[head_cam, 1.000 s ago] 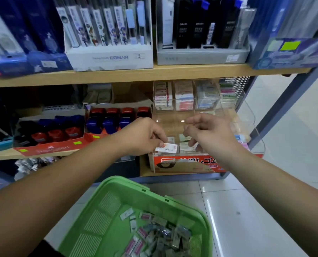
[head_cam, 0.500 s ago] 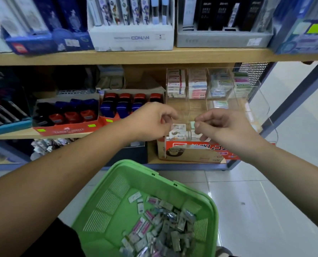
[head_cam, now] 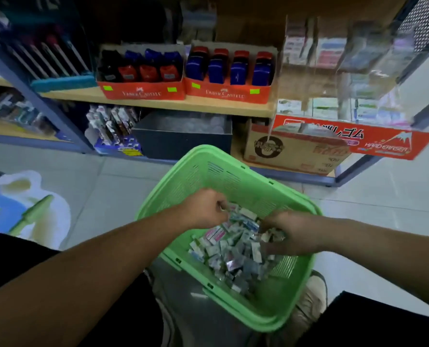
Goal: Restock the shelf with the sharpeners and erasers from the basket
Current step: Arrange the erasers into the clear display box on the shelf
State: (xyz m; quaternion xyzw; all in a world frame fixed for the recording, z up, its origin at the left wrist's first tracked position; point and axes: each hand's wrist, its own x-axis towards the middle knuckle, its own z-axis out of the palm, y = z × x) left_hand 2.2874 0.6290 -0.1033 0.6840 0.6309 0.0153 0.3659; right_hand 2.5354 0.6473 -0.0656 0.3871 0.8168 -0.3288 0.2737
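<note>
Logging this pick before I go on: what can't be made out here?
Head view, the only one:
Left hand: curled fingers hide whether its grip holds anything.
Right hand: fingertips buried in the packets; grip hidden.
Packets in the basket: blurred and small, erasers and sharpeners not told apart.
Clear rack: motion blur, labels unreadable.

Pale, seemingly glossy floor tiles (head_cam: 383,209)

Brown cardboard box (head_cam: 292,152) just beside a dark bin (head_cam: 181,144); floor sticker (head_cam: 20,206) on pale tiles (head_cam: 113,186)
</note>
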